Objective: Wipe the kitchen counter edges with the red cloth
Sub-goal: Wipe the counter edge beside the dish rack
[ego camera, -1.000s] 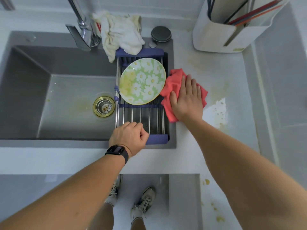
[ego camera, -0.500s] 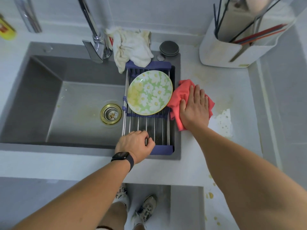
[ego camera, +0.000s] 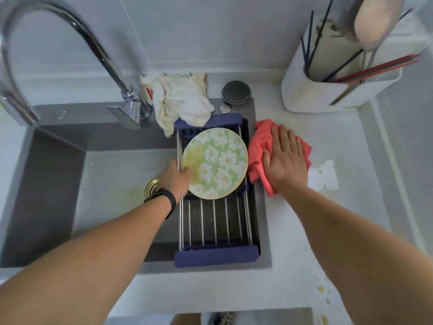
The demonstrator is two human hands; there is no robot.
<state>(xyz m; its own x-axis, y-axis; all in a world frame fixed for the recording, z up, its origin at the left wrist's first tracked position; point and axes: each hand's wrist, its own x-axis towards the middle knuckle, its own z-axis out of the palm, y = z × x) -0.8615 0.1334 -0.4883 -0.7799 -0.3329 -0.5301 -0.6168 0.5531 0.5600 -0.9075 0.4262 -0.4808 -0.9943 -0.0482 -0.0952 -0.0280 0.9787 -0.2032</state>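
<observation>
The right hand (ego camera: 284,163) lies flat, fingers straight and together, pressing the red cloth (ego camera: 259,146) onto the counter (ego camera: 328,141); nothing is curled round it. The cloth is crumpled, its longer run going from the far left corner toward the near right, fingers pointing away from the person. Its left edge sits along the right rim of the sink (ego camera: 58,184), touching or just beside the drying rack (ego camera: 215,231) and the plate's right edge.

The left hand (ego camera: 175,179) is at the left rim of the plate (ego camera: 215,163), thumb on the plate's top face; the fingers go under or behind the rim and are hidden, so whether it actually pinches the plate cannot be told. A black watch (ego camera: 164,199) is on that wrist.

The plate, green with white flowers, rests on the far half of the rack, which spans the sink front to back. Right of the cloth the counter runs open to a raised ledge; a pale patch (ego camera: 324,175) lies just beside the hand. At the far right stands a utensil holder (ego camera: 328,90), well apart from the cloth. Behind the rack are a white rag (ego camera: 180,102), a round cap (ego camera: 236,92) and the tap (ego camera: 93,43).
</observation>
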